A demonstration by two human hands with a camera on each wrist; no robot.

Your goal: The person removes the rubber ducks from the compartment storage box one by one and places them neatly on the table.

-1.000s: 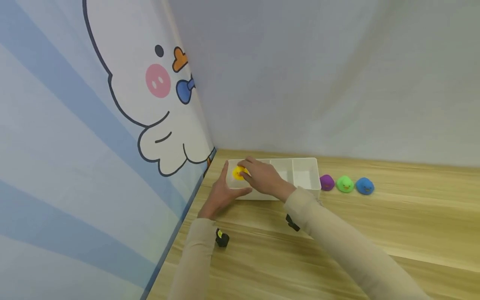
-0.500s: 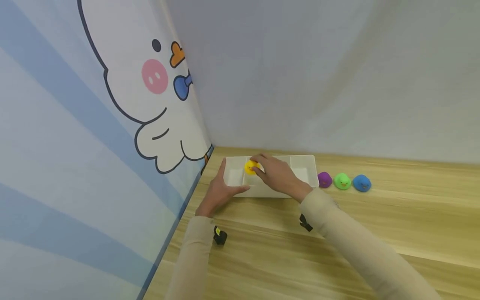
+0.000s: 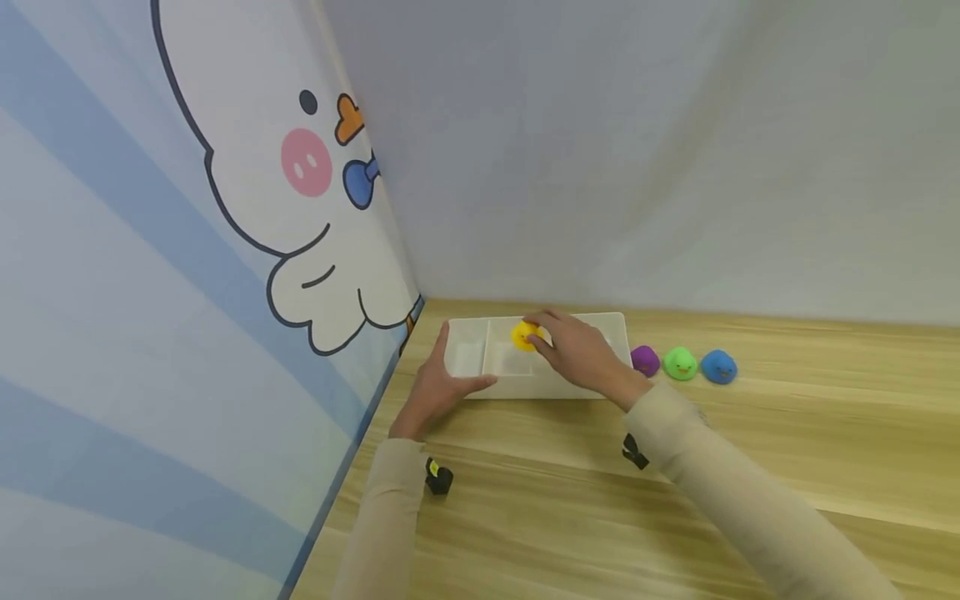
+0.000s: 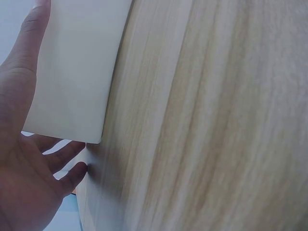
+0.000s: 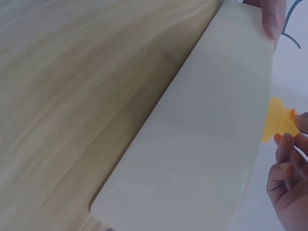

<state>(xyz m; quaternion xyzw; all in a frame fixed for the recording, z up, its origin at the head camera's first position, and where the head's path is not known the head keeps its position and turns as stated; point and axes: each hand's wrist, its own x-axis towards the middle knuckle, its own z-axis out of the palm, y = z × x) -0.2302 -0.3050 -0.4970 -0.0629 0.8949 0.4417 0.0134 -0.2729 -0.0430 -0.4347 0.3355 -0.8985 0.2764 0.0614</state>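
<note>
A yellow rubber duck is pinched between the thumb and fingers of my right hand, over the second compartment from the left of a white divided box. In the right wrist view the duck shows just past the box's top edge. My left hand rests at the box's left corner, thumb extended along the front wall and index finger straight along the left end. The left wrist view shows its other fingers loosely bent beside that end of the box. My right hand hides part of the right compartments.
Purple, green and blue rubber ducks stand in a row right of the box. The box sits near the back cloth on a wooden table. A printed cloth borders the left side.
My right hand has carried the yellow duck rightward, from the leftmost compartment to the second one. The left hand has stayed at the box's left corner.
</note>
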